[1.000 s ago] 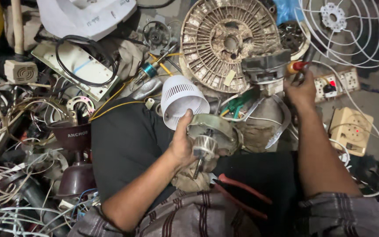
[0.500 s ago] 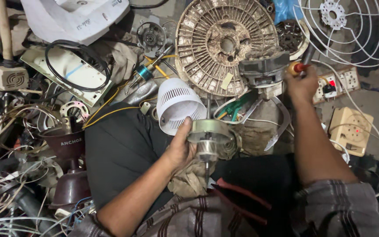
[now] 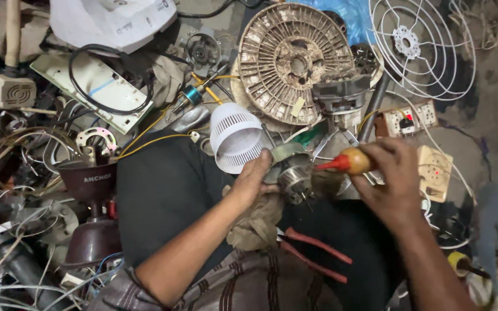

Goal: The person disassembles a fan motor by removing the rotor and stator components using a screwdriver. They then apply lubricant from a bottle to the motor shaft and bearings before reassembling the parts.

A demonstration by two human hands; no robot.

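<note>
Under our left hand (image 3: 255,178) sits the small round metal motor (image 3: 294,178), shaft end up, on a crumpled tan rag (image 3: 257,222) over the black cloth (image 3: 168,190) on our lap. We judge the rag is padding that also stops it rolling. Left fingers are curled around the motor's side, clamping it steady.

Right hand (image 3: 396,181) is closed around the screwdriver with the yellow-amber handle and red collar (image 3: 347,162), tip aimed left toward the motor top. Whether the tip touches it, we cannot tell; the blade is hidden against the metal.

Just below both hands, red-handled pliers (image 3: 315,253) lie on the lap, within easy reach.

Touching the left fingertips on the far side, a white slotted plastic cone cover (image 3: 234,137) lies tilted on its side, apparently parked out of the way.

Beyond the right hand: white switch-and-socket board with red indicator (image 3: 407,119) and a cream wall-socket box (image 3: 436,171) just right of the knuckles.

Further out, a large rusty round ribbed rotor disc (image 3: 295,57), a white wire fan guard (image 3: 422,46), and, far left of the left arm, tangled white and yellow wires (image 3: 12,173) plus a dark maroon fan canopy (image 3: 90,178).
</note>
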